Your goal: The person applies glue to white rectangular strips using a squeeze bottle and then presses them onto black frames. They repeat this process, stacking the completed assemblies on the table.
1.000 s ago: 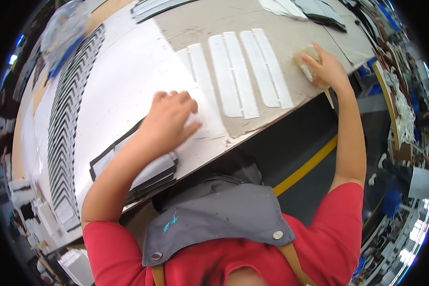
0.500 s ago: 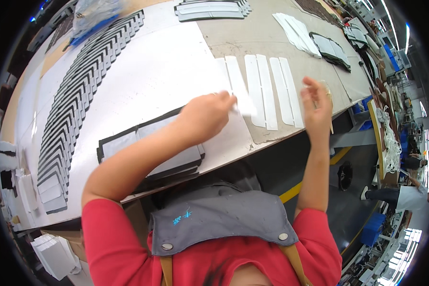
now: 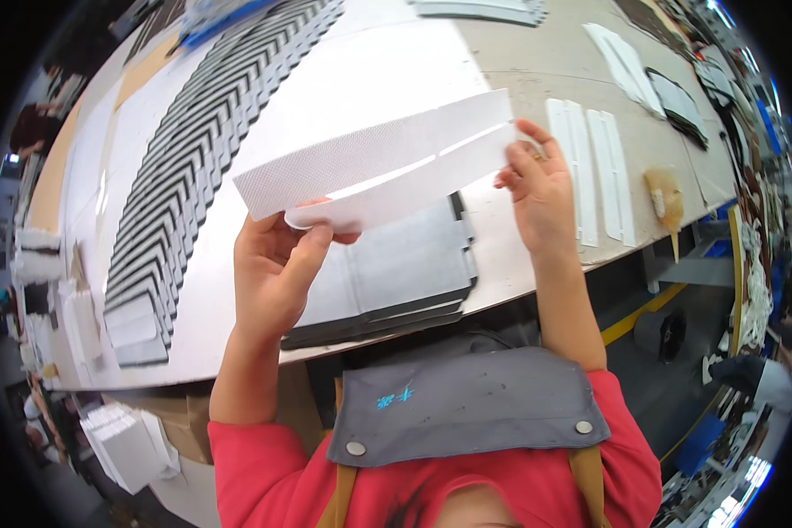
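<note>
A long white panel (image 3: 378,151) with a lengthwise slit, bridged by a small tab, is held up slantwise between my hands. My left hand (image 3: 277,264) is closed on its lower left end, thumb in front. At the upper right end, my right hand (image 3: 541,189) pinches the panel with thumb and fingers. Below it lies a stack of grey panels with black edges (image 3: 396,268), partly hidden by the white panel and my left hand. Two more white slitted panels (image 3: 578,176) (image 3: 613,180) lie flat to the right of my right hand.
A long overlapping row of grey, black-edged pieces (image 3: 180,198) runs along the left of the white table (image 3: 396,66). Further white strips (image 3: 625,66) and a dark-edged stack (image 3: 678,106) lie at the far right. A yellowish object with a pointed end (image 3: 666,202) sits near the right edge.
A white panel has been lifted off the table and moved left over the grey stack. My left hand has swung back left; my right hand now grips the panel's other end.
</note>
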The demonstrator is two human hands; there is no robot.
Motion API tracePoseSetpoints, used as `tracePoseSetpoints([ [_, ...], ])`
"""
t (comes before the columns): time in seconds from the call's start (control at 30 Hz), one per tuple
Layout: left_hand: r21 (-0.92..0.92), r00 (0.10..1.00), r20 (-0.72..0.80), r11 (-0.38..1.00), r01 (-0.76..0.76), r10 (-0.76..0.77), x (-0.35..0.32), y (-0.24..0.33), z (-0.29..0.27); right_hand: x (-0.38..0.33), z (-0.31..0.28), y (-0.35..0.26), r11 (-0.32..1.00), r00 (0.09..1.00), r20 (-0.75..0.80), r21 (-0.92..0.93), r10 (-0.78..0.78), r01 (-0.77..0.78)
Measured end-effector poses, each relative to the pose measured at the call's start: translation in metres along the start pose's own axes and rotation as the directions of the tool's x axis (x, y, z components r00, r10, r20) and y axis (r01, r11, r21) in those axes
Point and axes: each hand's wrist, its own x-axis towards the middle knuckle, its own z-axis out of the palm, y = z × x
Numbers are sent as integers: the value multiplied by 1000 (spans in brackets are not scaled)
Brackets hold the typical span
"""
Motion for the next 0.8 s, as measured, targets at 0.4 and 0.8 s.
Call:
tracePoseSetpoints([
  [0.4,392,914,-402,890,232,-61,-85,-46,-44,-74,5,20,870,974,222,-489,53,65],
  [0.8,716,973,-199,661,224,-115,-75,-35,-52,-68,6,22,667,953,226,-744,202,35],
])
